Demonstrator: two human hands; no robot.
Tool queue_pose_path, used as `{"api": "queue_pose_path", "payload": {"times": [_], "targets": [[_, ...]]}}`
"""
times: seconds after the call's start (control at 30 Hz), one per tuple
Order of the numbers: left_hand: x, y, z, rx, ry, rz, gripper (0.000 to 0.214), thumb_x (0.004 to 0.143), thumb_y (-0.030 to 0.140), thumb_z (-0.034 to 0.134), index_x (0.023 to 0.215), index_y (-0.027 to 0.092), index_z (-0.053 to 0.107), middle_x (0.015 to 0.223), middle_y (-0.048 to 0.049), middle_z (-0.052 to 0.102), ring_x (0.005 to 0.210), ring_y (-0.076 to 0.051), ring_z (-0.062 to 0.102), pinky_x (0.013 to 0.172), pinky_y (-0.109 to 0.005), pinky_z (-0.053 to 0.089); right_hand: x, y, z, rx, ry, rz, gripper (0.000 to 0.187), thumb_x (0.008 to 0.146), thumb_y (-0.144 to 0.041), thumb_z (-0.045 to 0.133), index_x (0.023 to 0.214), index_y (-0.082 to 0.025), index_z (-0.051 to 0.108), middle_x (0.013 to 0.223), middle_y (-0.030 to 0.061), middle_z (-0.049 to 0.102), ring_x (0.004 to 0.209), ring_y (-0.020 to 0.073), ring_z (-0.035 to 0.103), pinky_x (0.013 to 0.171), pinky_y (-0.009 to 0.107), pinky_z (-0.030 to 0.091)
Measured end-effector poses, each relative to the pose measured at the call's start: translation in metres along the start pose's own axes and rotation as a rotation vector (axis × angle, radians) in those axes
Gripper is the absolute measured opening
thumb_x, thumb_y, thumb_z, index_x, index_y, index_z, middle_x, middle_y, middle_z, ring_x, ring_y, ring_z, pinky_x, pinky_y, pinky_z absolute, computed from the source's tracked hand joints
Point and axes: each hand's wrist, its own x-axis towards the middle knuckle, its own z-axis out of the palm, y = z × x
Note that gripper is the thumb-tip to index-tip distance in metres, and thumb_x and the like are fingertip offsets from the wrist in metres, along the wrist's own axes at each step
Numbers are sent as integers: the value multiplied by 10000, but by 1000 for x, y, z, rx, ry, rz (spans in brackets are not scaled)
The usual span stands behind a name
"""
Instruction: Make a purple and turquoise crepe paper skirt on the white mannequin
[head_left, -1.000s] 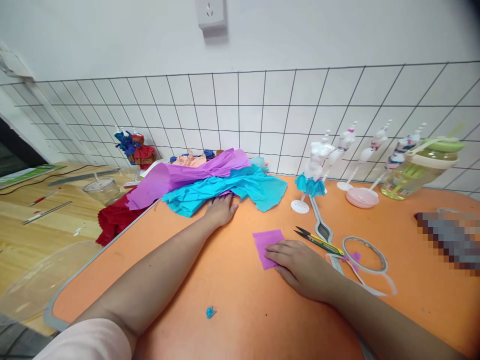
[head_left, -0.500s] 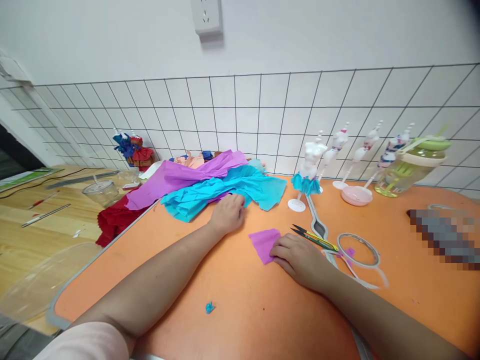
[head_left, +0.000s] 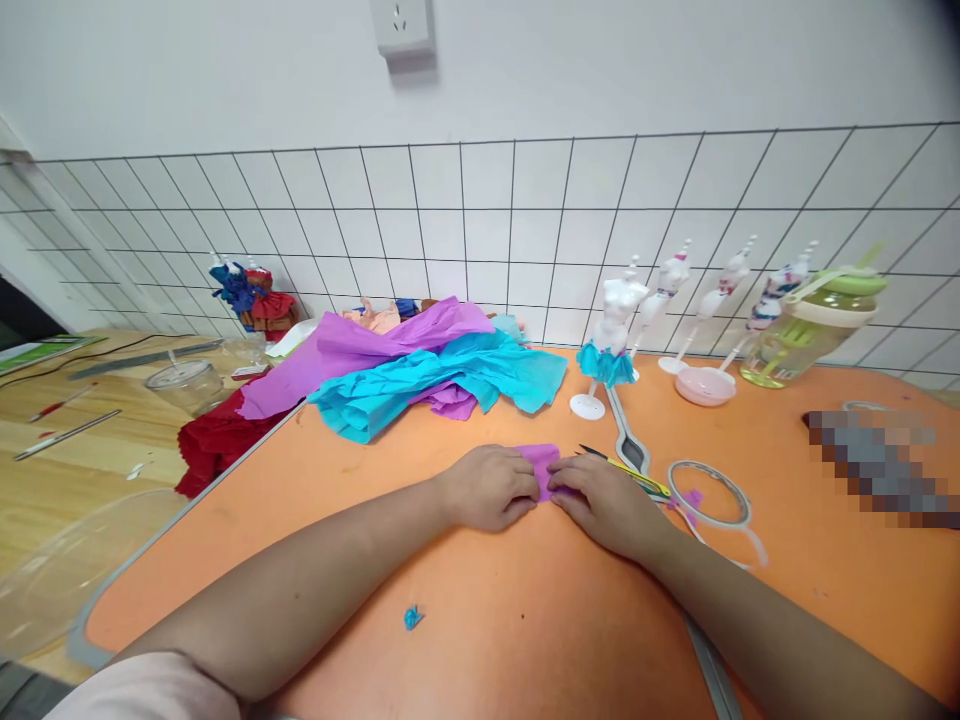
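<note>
A small piece of purple crepe paper lies on the orange table between my two hands. My left hand has its fingers curled together on the paper's left edge. On the right edge, my right hand pinches the same piece with bent fingers. Yellow-handled thread snips lie right beside my right hand, partly covered by it. Behind my hands is a crumpled heap of turquoise crepe paper and purple crepe paper. A white mini dress form wearing a turquoise ruffle stands beyond my right hand.
Several more dress forms stand near the wall, by a pink dish and a green-lidded bottle. A tape roll lies at the right. Nearer me is a turquoise paper scrap. Red crepe paper and a clear cup sit left.
My left hand has moved from the crepe paper heap down and right to the small purple piece. A purple bit in the heap is now uncovered. My right hand has stayed on the piece.
</note>
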Motion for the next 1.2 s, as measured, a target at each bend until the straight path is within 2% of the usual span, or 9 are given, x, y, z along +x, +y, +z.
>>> {"api": "queue_pose_path", "payload": {"times": [0.1, 0.2, 0.4, 0.53, 0.6, 0.7, 0.9, 1.07, 1.2], "targets": [[-2, -3, -2, -42, -1, -50, 176, 865, 328, 541, 953, 215, 643, 874, -33, 697, 835, -183, 613, 709, -306, 431, 0, 4, 0, -56, 2, 18, 199, 910, -215, 494, 960, -206, 687, 953, 52, 688, 919, 202, 577, 834, 347, 421], [-1, -7, -3, -167, 26, -110, 366, 847, 440, 581, 1099, 176, 602, 960, -61, 680, 860, -182, 614, 737, -288, 452, 1, 5, -1, -62, -13, 56, 188, 913, -209, 491, 895, -206, 678, 878, 40, 673, 877, 194, 573, 782, 322, 418], [1, -19, -3, -157, 13, -185, 295, 960, 336, 423, 950, 190, 679, 974, -56, 697, 925, -172, 622, 850, -288, 438, 0, 3, -2, -131, -73, -4, 226, 908, -148, 455, 893, -205, 673, 834, 29, 679, 817, 178, 571, 766, 313, 385], [2, -19, 1, -143, 46, -296, 248, 928, 334, 490, 942, 193, 693, 950, -46, 709, 918, -179, 626, 844, -296, 449, -2, 1, -3, -179, -79, -70, 322, 917, -132, 420, 1127, -216, 649, 951, 55, 695, 891, 195, 578, 800, 331, 385], [1, -17, 2, -166, 44, -340, 225, 873, 363, 574, 957, 191, 692, 962, -48, 709, 936, -196, 623, 843, -302, 459, -3, -1, -5, -183, -103, -113, 327, 904, -128, 426, 1100, -220, 671, 982, 59, 700, 927, 201, 583, 827, 342, 387], [0, -12, 0, -204, 7, -381, 362, 770, 444, 681, 1032, 194, 679, 1004, -57, 704, 963, -222, 618, 848, -329, 465, -3, -4, -6, -182, -113, -107, 320, 889, -136, 438, 1061, -219, 694, 988, 59, 709, 937, 204, 602, 844, 351, 396], [0, 0, -10, -107, 49, -344, 267, 765, 403, 680, 993, 264, 694, 1109, -38, 673, 1106, -259, 555, 1069, -501, 258, 0, -3, -1, -118, -56, 14, 303, 958, -272, 434, 1052, -239, 720, 953, 48, 725, 902, 191, 626, 784, 319, 438], [4, 3, -6, -77, 13, -230, 166, 850, 318, 578, 909, 239, 712, 919, -13, 708, 930, -182, 605, 911, -362, 373, 1, -4, 1, -115, -88, -15, 288, 956, -288, 461, 931, -238, 744, 910, 39, 716, 889, 182, 617, 788, 310, 429], [4, 5, -2, -54, 32, -223, 173, 860, 258, 542, 856, 231, 713, 888, -9, 703, 848, -165, 600, 775, -325, 398, 3, -8, -1, -153, -84, 81, 272, 943, -273, 477, 861, -228, 732, 864, 38, 703, 862, 192, 615, 742, 307, 418]]}}
